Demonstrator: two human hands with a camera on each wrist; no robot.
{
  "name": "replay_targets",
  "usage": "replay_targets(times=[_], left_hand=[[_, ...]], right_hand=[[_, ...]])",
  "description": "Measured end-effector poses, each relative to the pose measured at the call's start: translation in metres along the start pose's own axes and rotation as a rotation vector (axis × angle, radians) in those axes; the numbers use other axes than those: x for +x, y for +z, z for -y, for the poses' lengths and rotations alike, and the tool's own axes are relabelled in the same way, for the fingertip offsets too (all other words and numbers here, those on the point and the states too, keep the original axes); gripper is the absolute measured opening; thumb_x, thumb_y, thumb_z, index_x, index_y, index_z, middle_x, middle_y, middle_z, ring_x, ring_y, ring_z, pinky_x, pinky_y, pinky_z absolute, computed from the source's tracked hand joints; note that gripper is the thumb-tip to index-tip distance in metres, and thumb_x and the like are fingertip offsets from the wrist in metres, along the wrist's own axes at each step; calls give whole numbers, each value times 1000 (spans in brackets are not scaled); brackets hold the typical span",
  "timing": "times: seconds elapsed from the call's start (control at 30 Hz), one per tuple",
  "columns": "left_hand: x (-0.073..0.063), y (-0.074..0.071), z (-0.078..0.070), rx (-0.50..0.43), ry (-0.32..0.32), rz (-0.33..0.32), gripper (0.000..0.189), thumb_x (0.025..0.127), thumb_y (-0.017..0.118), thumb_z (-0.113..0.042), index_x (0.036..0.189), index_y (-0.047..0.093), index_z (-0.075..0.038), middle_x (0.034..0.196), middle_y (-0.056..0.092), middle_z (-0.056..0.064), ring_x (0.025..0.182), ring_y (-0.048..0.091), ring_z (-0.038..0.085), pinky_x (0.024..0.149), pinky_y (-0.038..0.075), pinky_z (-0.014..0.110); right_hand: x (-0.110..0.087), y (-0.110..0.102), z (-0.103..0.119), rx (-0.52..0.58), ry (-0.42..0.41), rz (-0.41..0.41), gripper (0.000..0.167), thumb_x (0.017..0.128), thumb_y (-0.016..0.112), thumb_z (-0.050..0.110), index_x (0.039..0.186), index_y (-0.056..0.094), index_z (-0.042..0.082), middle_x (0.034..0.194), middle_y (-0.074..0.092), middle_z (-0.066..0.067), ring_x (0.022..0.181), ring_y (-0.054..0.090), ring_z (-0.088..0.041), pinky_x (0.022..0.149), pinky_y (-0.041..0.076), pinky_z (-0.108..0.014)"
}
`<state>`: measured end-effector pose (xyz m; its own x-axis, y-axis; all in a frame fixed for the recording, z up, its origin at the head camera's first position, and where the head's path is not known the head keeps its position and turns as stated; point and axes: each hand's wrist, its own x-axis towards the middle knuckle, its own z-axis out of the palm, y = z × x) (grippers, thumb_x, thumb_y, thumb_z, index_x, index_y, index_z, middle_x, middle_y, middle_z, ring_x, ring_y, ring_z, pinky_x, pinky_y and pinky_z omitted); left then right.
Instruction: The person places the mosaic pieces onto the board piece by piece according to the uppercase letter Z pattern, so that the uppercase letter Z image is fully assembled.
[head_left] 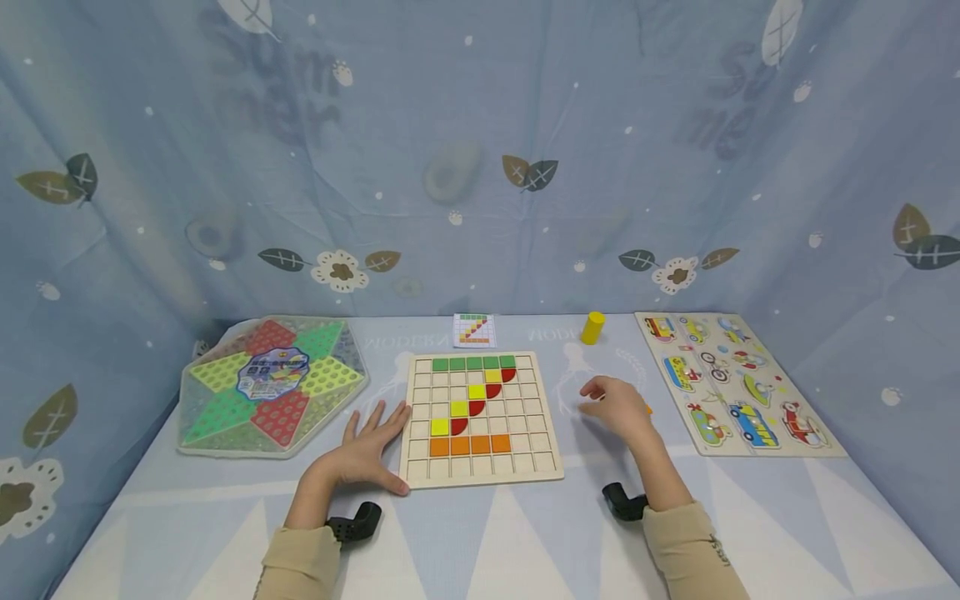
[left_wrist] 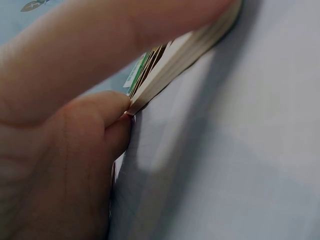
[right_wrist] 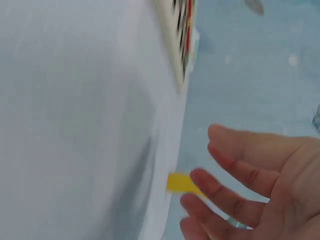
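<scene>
A wooden grid board (head_left: 534,462) lies in the middle of the table. Its upper row holds several green squares (head_left: 475,364). Yellow squares (head_left: 459,409) paired with red quarter-round pieces (head_left: 476,407) climb diagonally to the right, above a row of orange squares (head_left: 480,445). My left hand (head_left: 363,450), fingers spread, rests against the board's left edge, the thumb at its lower left corner. Right of the board, my right hand (head_left: 617,408) hovers over the table, fingers loosely bent and holding nothing. A bit of an orange piece (head_left: 649,409) shows past that hand, mostly hidden.
Behind the board lies a small pattern card (head_left: 475,331). A yellow cylinder (head_left: 592,328) stands at the back right. A wooden vehicle puzzle (head_left: 731,387) is at the far right, and a six-sided star game board (head_left: 273,387) at the left. A patterned curtain hangs behind.
</scene>
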<state>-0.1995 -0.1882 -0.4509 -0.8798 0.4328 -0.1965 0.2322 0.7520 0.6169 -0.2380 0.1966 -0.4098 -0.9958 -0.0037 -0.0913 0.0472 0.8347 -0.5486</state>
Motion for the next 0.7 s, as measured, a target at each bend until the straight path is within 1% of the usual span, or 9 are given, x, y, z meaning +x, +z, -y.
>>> replay_targets(times=[0.07,0.17,0.27,0.33,0.47,0.53,0.63,0.7], left_hand=[[0,0,0,-1,1,1,121,55,82,-47,148,17,-4,154,9,14,139,-8,39,105,-14,58],[0,1,1,0,1,2,121,55,82,-48,148,17,-5,154,8,14,139,-8,39,105,-15,58],[0,1,2,-1,4,2,121,55,82,-49,148,18,-6,154,9,14,139,-9,40,105,-15,58],[0,1,2,2,8,4,119,55,82,-50,148,20,-7,154,9,14,139,-9,40,105,-16,58],[0,1,2,5,14,5,117,56,82,-49,148,21,-8,154,9,15,139,-9,41,104,-16,58],[0,1,1,7,14,5,117,57,82,-49,148,21,-8,154,8,15,138,-9,41,104,-16,58],[0,0,0,8,15,5,116,57,82,-47,148,22,-8,154,8,16,138,-9,41,104,-16,58],[0,0,-1,8,14,7,115,57,82,-47,148,22,-8,154,8,16,138,-9,42,104,-16,59]], right_hand=[[-1,-6,-11,-38,29,-11,23,82,67,13,102,65,4,108,61,-19,97,56,-34,79,46,-46],[-1,-11,-27,-104,75,-7,28,81,66,13,107,64,3,113,57,-23,96,55,-36,77,45,-47],[-3,-14,-37,-162,104,16,30,80,64,10,109,63,1,110,57,-24,91,55,-35,71,46,-45],[-3,-15,-42,-183,107,29,29,80,60,6,108,62,-1,106,57,-24,90,55,-35,70,46,-45],[-3,-16,-44,-177,97,23,26,83,50,-1,106,62,-4,105,56,-27,89,55,-37,70,46,-44],[-1,-16,-44,-172,94,7,25,84,49,-3,105,62,-4,105,56,-28,87,54,-36,68,46,-42],[1,-16,-43,-159,94,-18,27,79,58,-2,105,62,-4,105,56,-29,84,53,-34,67,45,-41],[3,-17,-42,-120,104,-21,32,75,64,-2,106,62,-4,102,56,-27,82,53,-33,66,45,-40]])
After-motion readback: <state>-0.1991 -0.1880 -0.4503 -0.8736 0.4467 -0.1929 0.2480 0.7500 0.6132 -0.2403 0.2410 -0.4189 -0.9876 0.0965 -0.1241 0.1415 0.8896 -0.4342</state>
